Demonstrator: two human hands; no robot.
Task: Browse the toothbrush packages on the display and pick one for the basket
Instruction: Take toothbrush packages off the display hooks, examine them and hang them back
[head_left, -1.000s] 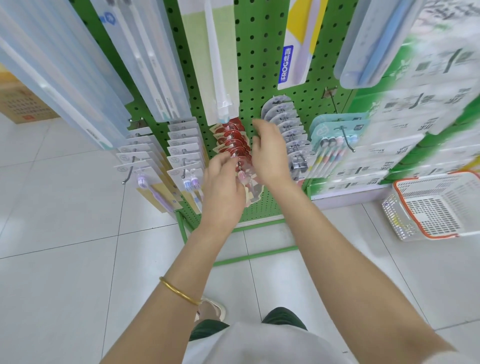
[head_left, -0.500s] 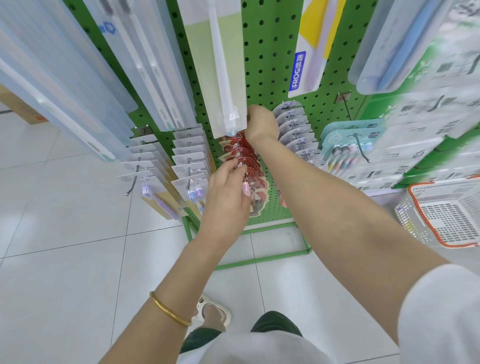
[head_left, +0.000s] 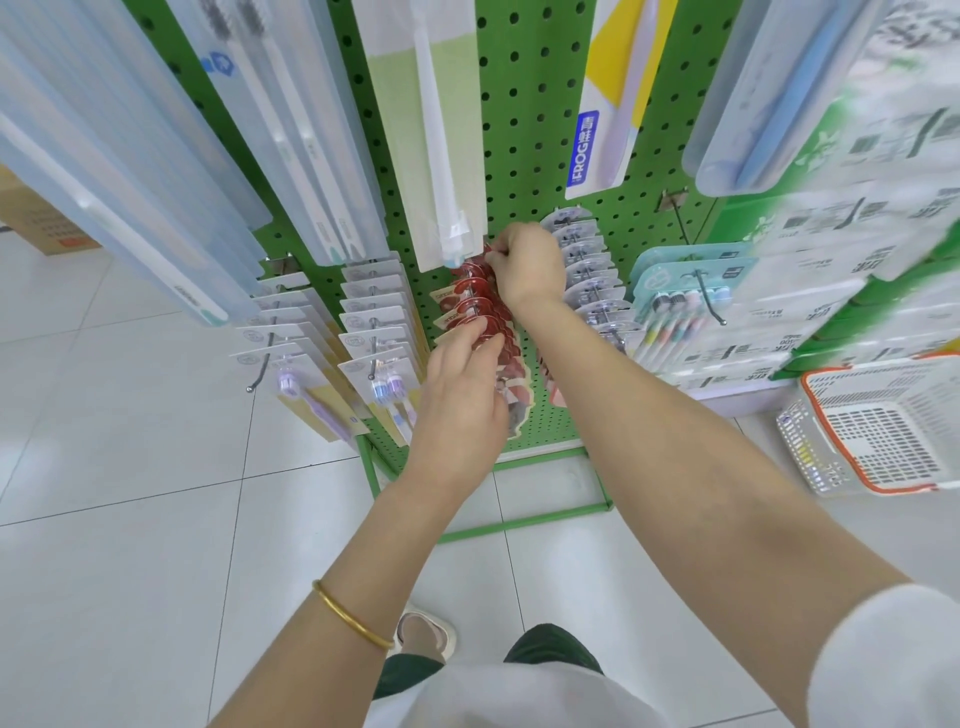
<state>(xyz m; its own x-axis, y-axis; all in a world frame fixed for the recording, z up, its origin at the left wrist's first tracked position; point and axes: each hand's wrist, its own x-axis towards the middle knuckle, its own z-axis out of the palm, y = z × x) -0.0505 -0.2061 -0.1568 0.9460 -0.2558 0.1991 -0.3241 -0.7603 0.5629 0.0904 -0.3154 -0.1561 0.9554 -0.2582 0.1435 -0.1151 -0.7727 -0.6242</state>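
The red toothbrush packages (head_left: 475, 306) hung in a row on one hook of the green pegboard (head_left: 540, 130), between the two sets of fingers. The right hand (head_left: 527, 265) pinched the rearmost cards with curled fingers. The left hand (head_left: 460, 395) laid its fingertips (head_left: 485, 327) on the front cards; whether it gripped them I could not tell. The basket (head_left: 883, 431) sat well right of the right fingers.

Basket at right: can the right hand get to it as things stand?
Probably yes, once freed: the right hand pinches the red packages on their hook, and nothing stands between it and the basket on the floor.
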